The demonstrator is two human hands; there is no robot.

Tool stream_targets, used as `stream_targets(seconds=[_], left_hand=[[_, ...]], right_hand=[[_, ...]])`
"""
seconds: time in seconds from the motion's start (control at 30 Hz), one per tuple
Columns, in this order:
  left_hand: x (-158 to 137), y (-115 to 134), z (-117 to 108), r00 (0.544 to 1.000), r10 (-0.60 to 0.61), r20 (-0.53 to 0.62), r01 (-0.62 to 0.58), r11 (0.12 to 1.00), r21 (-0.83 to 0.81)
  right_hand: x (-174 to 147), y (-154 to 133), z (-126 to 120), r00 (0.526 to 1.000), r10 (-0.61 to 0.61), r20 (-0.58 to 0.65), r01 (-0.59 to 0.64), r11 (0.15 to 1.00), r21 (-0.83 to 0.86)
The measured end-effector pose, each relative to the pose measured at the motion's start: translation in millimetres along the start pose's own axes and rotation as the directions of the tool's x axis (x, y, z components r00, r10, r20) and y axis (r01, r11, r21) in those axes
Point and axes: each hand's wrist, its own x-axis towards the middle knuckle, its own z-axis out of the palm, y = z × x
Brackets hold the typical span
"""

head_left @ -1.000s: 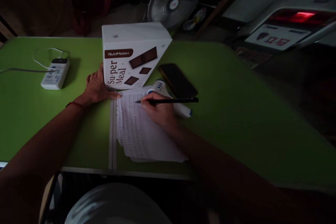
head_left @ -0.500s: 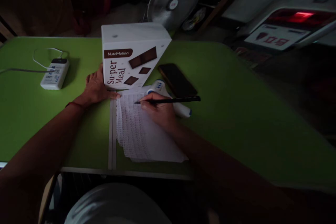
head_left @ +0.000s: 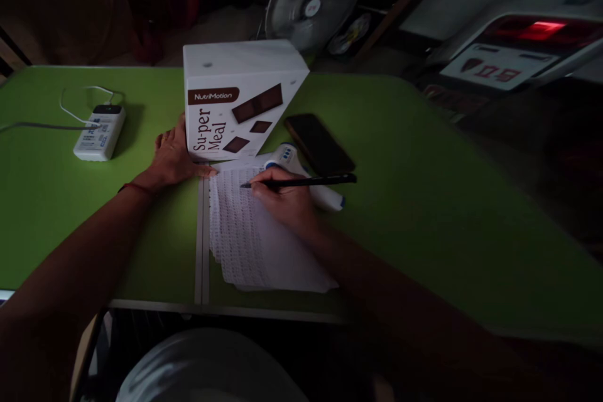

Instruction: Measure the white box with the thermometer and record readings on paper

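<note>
A black pen [head_left: 325, 180] is gripped in my right hand [head_left: 285, 201], its tip touching or just above the paper sheets [head_left: 245, 232]. Dense rows of handwriting cover the left part of the top sheet; the right part is blank. My left hand [head_left: 172, 154] lies on the table with the thumb stretched to the sheets' top left corner. Its other fingers extend along the left side of a white box [head_left: 221, 122] marked NutriMotion Su-per Meal, and some fingertips are hidden behind it. Partly under my right hand and the pen is a white and blue handheld device [head_left: 332, 198].
A dark phone [head_left: 320, 144] rests right of the box on the green table [head_left: 424, 201]. At the left lies a white power bank [head_left: 100, 133] with cables attached. Beyond the table stand a fan [head_left: 311, 7] and a machine with a red light [head_left: 546, 28].
The pen's rear end has shifted slightly left and down, with my right hand moving a little. My left hand, the box and the sheets keep their places.
</note>
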Motion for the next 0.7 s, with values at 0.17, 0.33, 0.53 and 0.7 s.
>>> stream_targets(seconds=[0.17,0.33,0.53,0.7], left_hand=[[0,-1,1,1.000,0.012,-0.020,-0.013,1.000,-0.020],[-1,7,-5,1.000,-0.003,0.021,0.003,1.000,-0.003],[-4,15,-9,0.997,-0.055,0.062,0.050,0.996,0.072],[-4,16,-9,0.998,-0.049,0.049,0.045,0.995,0.087]], right_hand=[[2,-1,1,1.000,-0.009,0.004,0.009,0.999,0.049],[1,0,1,1.000,0.016,-0.011,-0.015,0.999,0.044],[1,1,0,1.000,-0.001,-0.027,0.001,1.000,0.002],[2,4,0,1.000,-0.011,-0.007,0.011,1.000,-0.025]])
